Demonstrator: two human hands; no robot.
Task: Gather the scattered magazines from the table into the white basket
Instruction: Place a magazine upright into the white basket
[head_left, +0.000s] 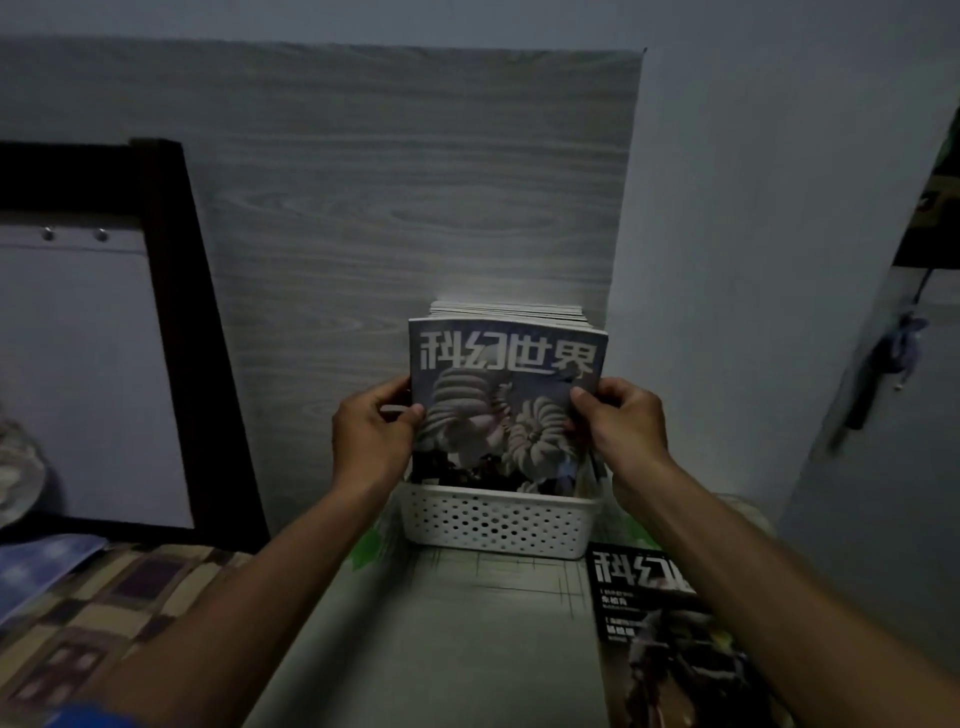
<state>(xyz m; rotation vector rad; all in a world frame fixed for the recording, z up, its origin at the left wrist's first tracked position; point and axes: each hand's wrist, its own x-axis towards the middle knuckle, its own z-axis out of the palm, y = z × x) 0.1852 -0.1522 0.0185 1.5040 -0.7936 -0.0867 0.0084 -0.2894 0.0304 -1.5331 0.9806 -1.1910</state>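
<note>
A white perforated basket (496, 525) stands at the far end of the table against a wood-grain panel. Several magazines stand upright in it. The front magazine (506, 395), with large white characters on a dark cover, sits with its lower edge inside the basket. My left hand (371, 434) grips its left edge and my right hand (626, 423) grips its right edge. Another magazine (670, 639) with a dark cover lies flat on the table at the lower right, partly under my right forearm.
The grey table top (467, 639) stretches toward me. A patterned cloth (104, 608) lies at the left. A dark-framed white board (88, 364) leans at the left. A wall (727, 312) runs along the right.
</note>
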